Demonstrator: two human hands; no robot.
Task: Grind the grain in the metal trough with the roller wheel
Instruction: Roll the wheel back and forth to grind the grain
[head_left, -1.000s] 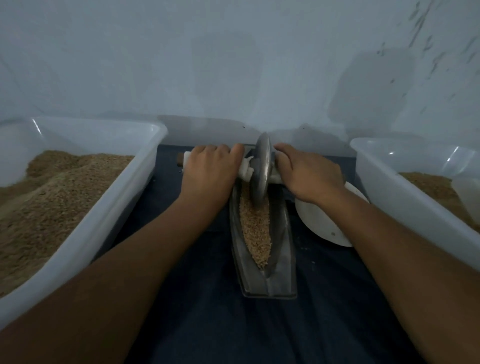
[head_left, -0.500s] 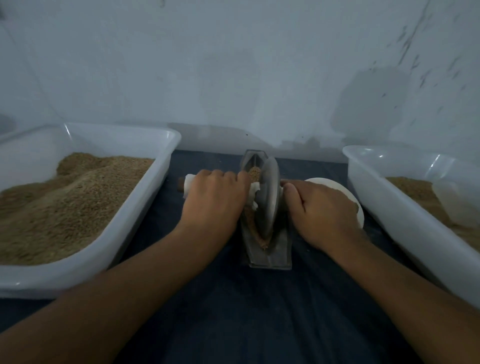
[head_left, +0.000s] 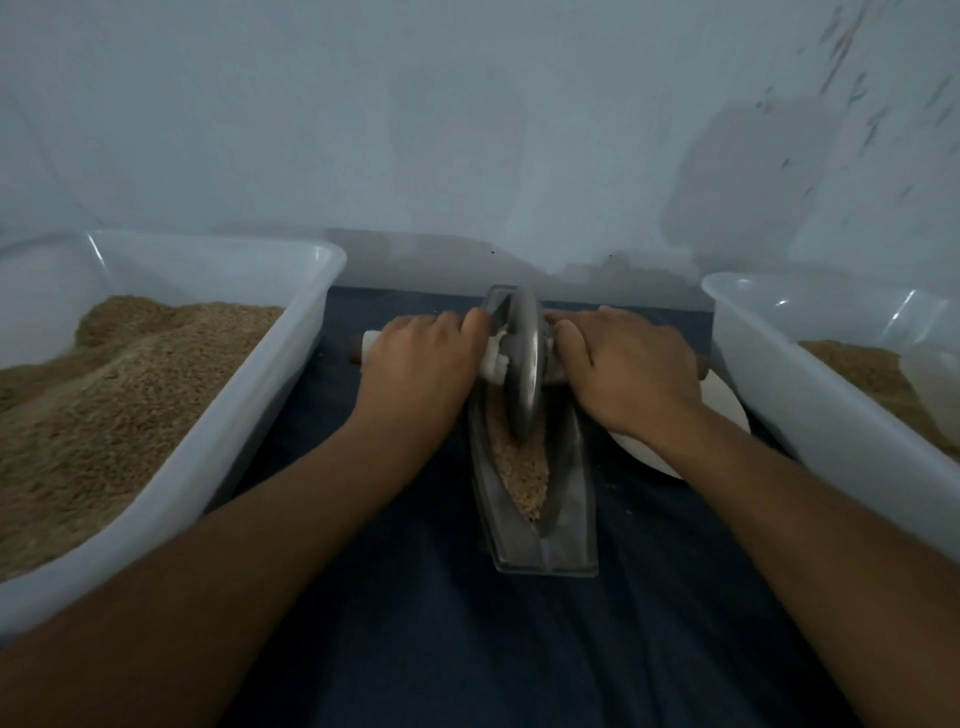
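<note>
A: What is nearest to the camera?

B: Two bare forearms come in from the bottom corners, over a dark blue cloth (head_left: 441, 649) that covers the tabletop. Just beyond them stands the near end of the metal trough (head_left: 540, 545), a long narrow boat shape that points away from the person.

A: And the grain?

B: The grain (head_left: 522, 467) lies inside the trough, along its middle groove, as a light brown strip. The roller wheel (head_left: 522, 374) stands upright in the trough, toward its far end, and its lower edge sits in the grain.

A: How are the hands?

B: The left hand (head_left: 421, 369) lies on the white handle (head_left: 493, 358) at the left side of the wheel, with the fingers curled over it, so it grips the handle. The right hand (head_left: 623, 369) does the same on the right side, fingers curled over the axle there. Both hands are just beside the wheel.

A: What is around?

B: At the left there is a big white plastic tub (head_left: 218, 457) full of brown grain. At the right there is a second white tub (head_left: 810, 410), also with grain in it. A white plate (head_left: 722, 410) lies between the trough and the right tub, partly hidden under the right wrist. Behind everything is a pale wall (head_left: 467, 130) with some dark marks at the upper right.
</note>
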